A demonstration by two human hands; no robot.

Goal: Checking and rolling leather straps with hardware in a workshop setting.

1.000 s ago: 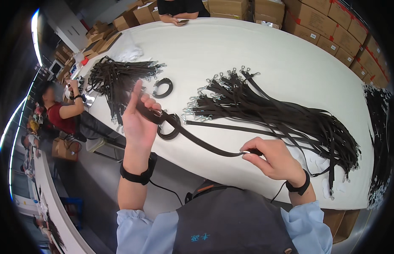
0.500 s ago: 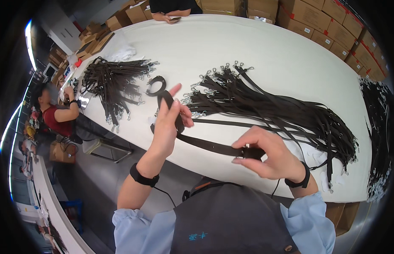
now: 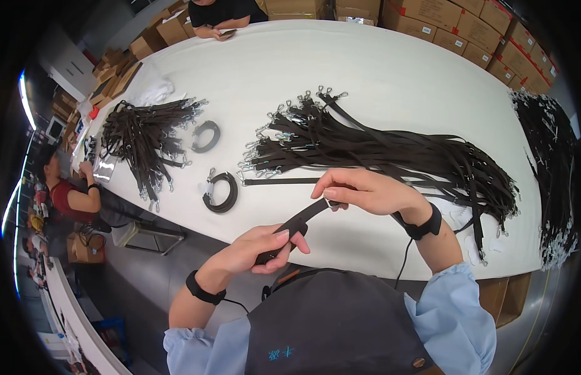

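A dark brown strap (image 3: 301,219) runs between my two hands above the front edge of the white table. My left hand (image 3: 259,249) is closed on its lower part, which looks folded over in the fingers. At the upper end my right hand (image 3: 368,194) pinches the strap beside a small metal buckle (image 3: 331,203). Just behind my hands lies a large bundle of dark straps (image 3: 390,147) with silver snap hooks at the left end. Left of it rest a coiled dark strap with a metal hook (image 3: 222,194) and a greyish, motion-blurred coil (image 3: 206,136).
A smaller heap of hooked straps (image 3: 144,137) lies on the table's left; another bundle (image 3: 543,169) lies at the far right. Cardboard boxes (image 3: 453,25) are stacked behind. One person (image 3: 222,15) sits across the table holding a phone, another (image 3: 75,194) at the left.
My left hand has come down towards me, away from the coils. My right hand has moved up and left with the buckle end. The loose coil has dropped onto the table.
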